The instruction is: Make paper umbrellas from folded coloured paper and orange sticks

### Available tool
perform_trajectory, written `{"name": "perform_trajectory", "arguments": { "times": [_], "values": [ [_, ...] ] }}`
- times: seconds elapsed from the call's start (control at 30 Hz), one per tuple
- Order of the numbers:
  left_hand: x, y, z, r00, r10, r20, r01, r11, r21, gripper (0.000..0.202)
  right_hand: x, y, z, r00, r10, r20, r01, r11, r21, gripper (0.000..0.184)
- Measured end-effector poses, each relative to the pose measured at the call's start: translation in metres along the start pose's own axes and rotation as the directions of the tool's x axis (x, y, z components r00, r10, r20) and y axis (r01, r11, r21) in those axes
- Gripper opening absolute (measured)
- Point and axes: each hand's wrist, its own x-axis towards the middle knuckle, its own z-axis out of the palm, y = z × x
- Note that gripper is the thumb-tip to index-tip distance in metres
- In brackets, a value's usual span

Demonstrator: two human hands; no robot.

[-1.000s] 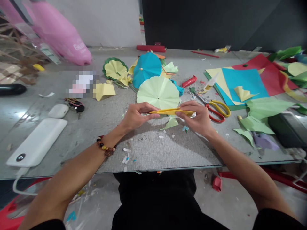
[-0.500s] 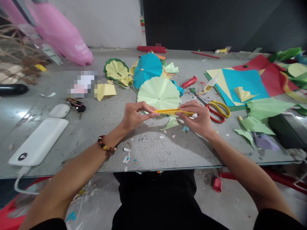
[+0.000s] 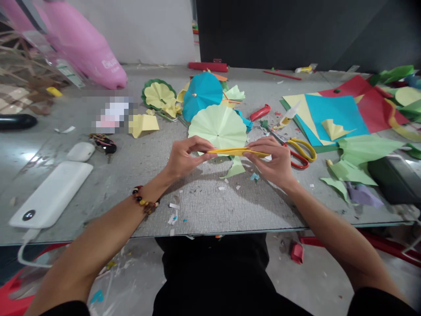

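Observation:
A narrow folded yellow paper [image 3: 237,152] is held level just above the grey table [image 3: 204,206]. My left hand [image 3: 184,157] pinches its left tip with thumb and fingers closed. My right hand [image 3: 275,160] pinches its right end the same way. A pale green pleated paper circle [image 3: 217,127] lies flat right behind the strip. A small green paper scrap [image 3: 234,169] lies under the strip.
Yellow-handled scissors [image 3: 296,151] and a red cutter [image 3: 259,112] lie right of my hands. Coloured paper sheets [image 3: 335,112] and green offcuts [image 3: 348,169] fill the right side. A blue paper umbrella [image 3: 201,93], a yellow pleated circle [image 3: 158,95], a white power bank [image 3: 49,193] and a mouse [image 3: 80,152] lie left.
Both hands keep their pinch on the yellow strip, which has lifted slightly. My left fingers have shifted a little along its tip.

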Motion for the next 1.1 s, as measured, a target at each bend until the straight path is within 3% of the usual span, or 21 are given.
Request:
{"name": "perform_trajectory", "arguments": {
  "times": [0.93, 1.1],
  "values": [
    [-0.0015, 0.0019, 0.0005, 0.999, 0.007, -0.047, -0.007, 1.0, 0.015, 0.019, 0.001, -0.0023, -0.0015, 1.0, -0.031, -0.005, 0.03, 0.994, -0.101, 0.011],
    [0.0008, 0.0005, -0.0052, 0.997, 0.072, -0.006, -0.072, 0.995, 0.067, 0.012, 0.0002, 0.0002, -0.0007, 0.997, -0.075, 0.0, 0.074, 0.984, -0.16, 0.013]
  ]
}}
